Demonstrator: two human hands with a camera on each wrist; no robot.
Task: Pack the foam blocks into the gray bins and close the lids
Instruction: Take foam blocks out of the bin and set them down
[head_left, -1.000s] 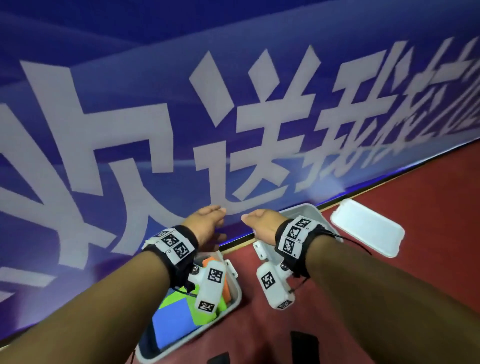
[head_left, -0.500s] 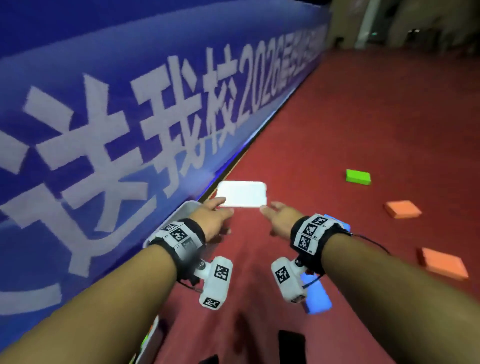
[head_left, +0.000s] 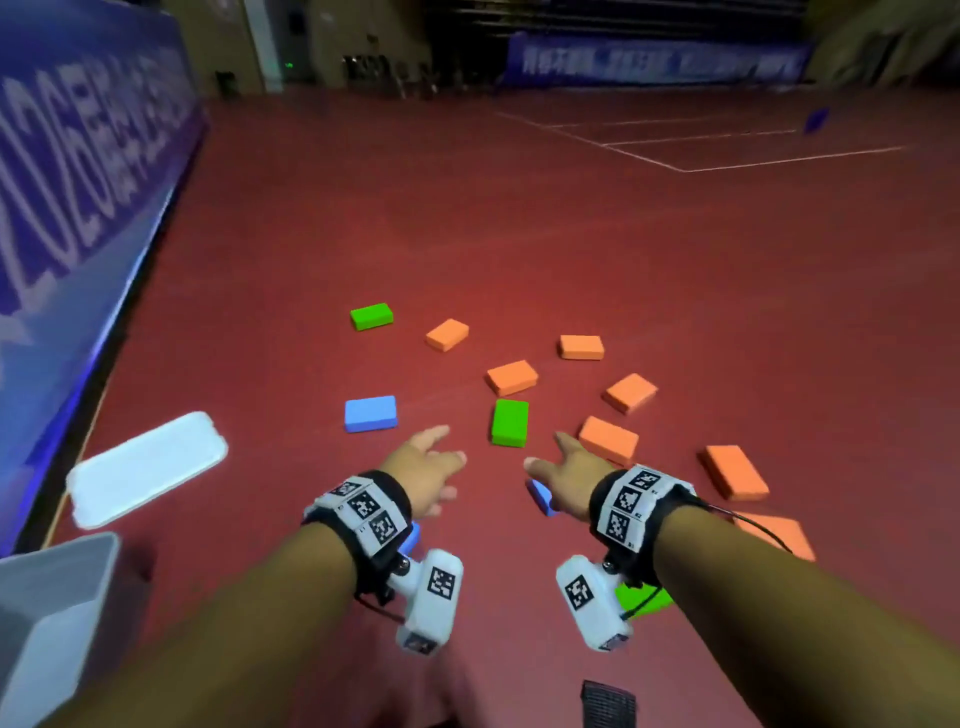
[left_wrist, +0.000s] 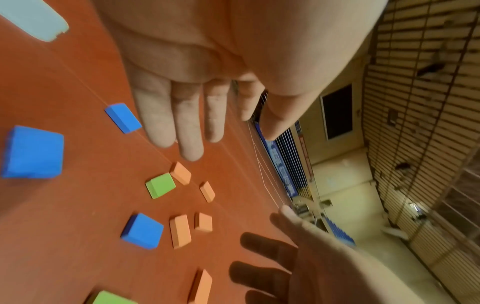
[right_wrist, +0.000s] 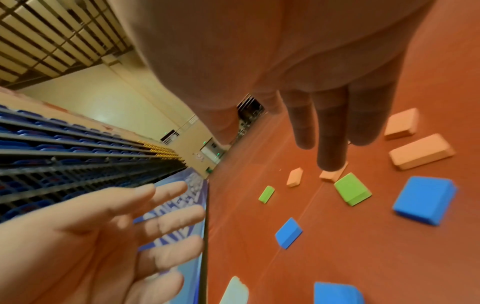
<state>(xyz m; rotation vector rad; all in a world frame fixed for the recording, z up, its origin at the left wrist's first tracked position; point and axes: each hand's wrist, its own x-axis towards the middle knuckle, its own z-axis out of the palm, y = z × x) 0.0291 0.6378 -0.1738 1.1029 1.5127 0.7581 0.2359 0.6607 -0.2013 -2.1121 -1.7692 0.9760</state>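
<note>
Both hands have swung from the lid (head_left: 148, 467) toward the blocks; fingers (left_wrist: 191, 123) spread, empty, green block (head_left: 510, 422) just ahead.

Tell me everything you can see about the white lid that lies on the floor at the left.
The white lid is a flat rectangle with rounded corners and a slightly raised rim; it looks like smooth plastic. It lies flat on the red floor, off any bin, beside the blue banner wall and just beyond the gray bin, apart from it. Neither hand touches it, and no foam block rests on it. One corner of it also shows in the left wrist view.
</note>
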